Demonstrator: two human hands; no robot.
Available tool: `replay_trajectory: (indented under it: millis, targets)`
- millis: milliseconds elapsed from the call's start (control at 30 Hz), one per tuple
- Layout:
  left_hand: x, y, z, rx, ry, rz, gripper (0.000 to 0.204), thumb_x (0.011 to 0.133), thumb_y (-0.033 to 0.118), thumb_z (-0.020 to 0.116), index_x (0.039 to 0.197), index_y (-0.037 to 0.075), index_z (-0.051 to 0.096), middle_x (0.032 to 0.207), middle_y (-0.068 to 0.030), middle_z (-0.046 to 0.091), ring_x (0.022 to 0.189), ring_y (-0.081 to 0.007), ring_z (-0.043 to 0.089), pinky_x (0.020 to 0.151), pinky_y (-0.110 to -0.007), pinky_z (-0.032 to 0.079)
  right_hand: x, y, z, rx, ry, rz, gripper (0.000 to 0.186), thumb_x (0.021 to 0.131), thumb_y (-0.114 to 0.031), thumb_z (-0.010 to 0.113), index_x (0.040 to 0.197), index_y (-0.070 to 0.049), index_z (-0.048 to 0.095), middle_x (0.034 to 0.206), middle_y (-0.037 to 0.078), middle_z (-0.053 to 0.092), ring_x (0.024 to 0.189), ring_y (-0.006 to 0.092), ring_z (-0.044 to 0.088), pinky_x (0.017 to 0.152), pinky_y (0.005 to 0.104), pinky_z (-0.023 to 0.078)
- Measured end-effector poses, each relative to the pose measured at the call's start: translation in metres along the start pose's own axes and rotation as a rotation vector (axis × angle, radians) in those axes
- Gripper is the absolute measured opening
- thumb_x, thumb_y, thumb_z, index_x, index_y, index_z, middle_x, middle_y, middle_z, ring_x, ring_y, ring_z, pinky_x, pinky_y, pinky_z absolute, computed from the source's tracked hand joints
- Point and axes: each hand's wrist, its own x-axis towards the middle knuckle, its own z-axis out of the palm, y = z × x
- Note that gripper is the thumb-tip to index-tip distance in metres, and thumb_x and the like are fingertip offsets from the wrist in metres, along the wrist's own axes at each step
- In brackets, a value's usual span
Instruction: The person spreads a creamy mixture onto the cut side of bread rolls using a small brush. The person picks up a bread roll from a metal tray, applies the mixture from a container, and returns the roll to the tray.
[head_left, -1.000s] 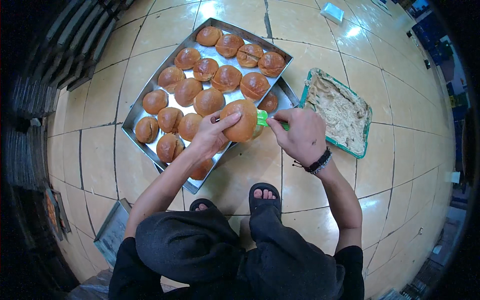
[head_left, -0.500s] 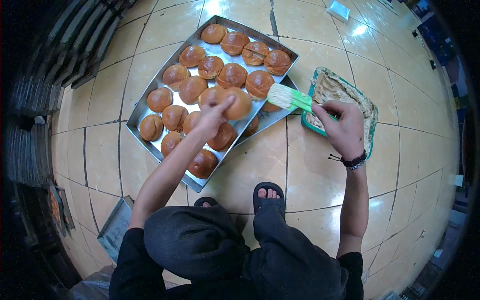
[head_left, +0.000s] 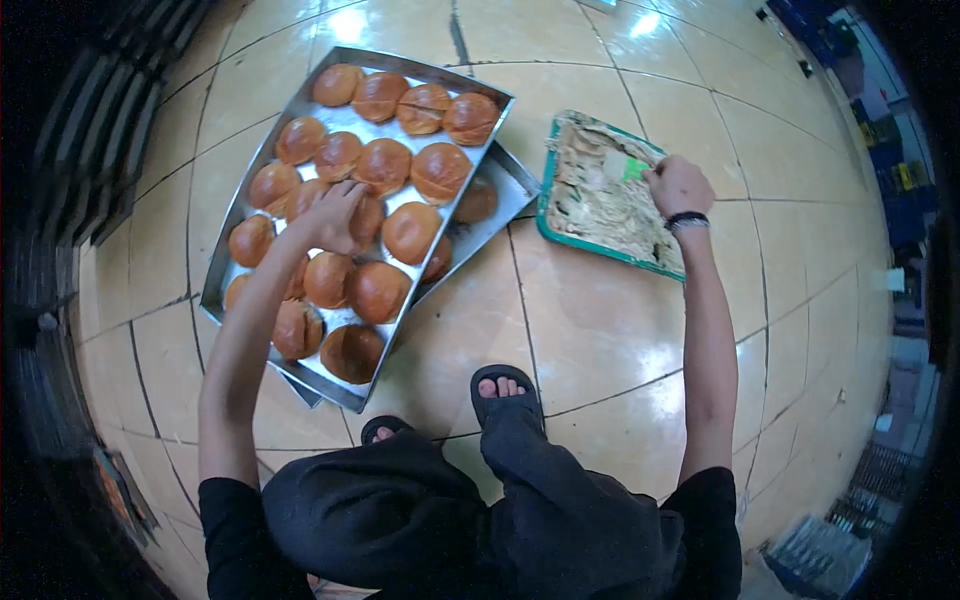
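My left hand (head_left: 335, 217) is down among the buns in the upper metal tray (head_left: 402, 318), its fingers curved over a round brown bun (head_left: 367, 224); the thumb is hidden. Several glossy buns, some with a slit showing, stand around it in rows. On the right, my right hand (head_left: 680, 187) is closed on the handle of a green spatula (head_left: 634, 169). The spatula's pale blade lies in the beige spread that fills a green rectangular tub (head_left: 610, 252).
A second metal tray (head_left: 512, 190) with buns sticks out from under the upper one. Dark stacked trays (head_left: 95, 130) stand at the far left. My sandalled feet (head_left: 505, 390) are on the tiled floor just in front of the trays.
My left hand has lowered from holding a bun above the tray to among the buns. My right hand has brought the spatula down into the spread. The whole view has shifted.
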Motion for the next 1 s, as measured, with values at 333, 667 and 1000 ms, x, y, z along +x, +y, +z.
replay_trajectory:
  millis: [333,667,1000]
  targets:
    - [0.005,0.014,-0.032,0.279,-0.058,0.280,0.095,0.047,0.028,0.086,0.130,0.009,0.046,0.120,-0.0209,0.050,0.114,-0.0374,0.051,0.095,-0.044,0.046,0.010,-0.007,0.076,-0.143,-0.017,-0.044,0.021,0.082,-0.016,0.055,0.089,-0.007,0.073,0.093,0.020,0.070,0.089,0.0362,0.069,0.074,0.0456,0.055]
    - [-0.038,-0.020,-0.065,-0.592,0.242,-0.150,0.062,0.063,0.024,0.082,0.113,-0.003,0.058,0.107,-0.0137,0.065,0.094,-0.0260,0.065,0.086,-0.038,0.051,0.019,-0.005,0.132,0.380,-0.213,0.208,0.032,0.076,-0.039,0.073,0.092,-0.011,0.076,0.096,0.017,0.071,0.093,0.0302,0.068,0.083,0.0400,0.053]
    - [-0.109,0.036,-0.014,-2.273,0.450,-0.298,0.044,0.083,0.022,0.063,0.121,0.002,0.055,0.119,-0.0101,0.060,0.109,-0.0239,0.059,0.098,-0.041,0.046,0.009,0.007,0.124,1.023,0.045,-0.028,0.031,0.084,-0.030,0.074,0.085,0.001,0.073,0.066,0.001,0.064,0.060,0.0068,0.055,0.056,0.0227,0.043]
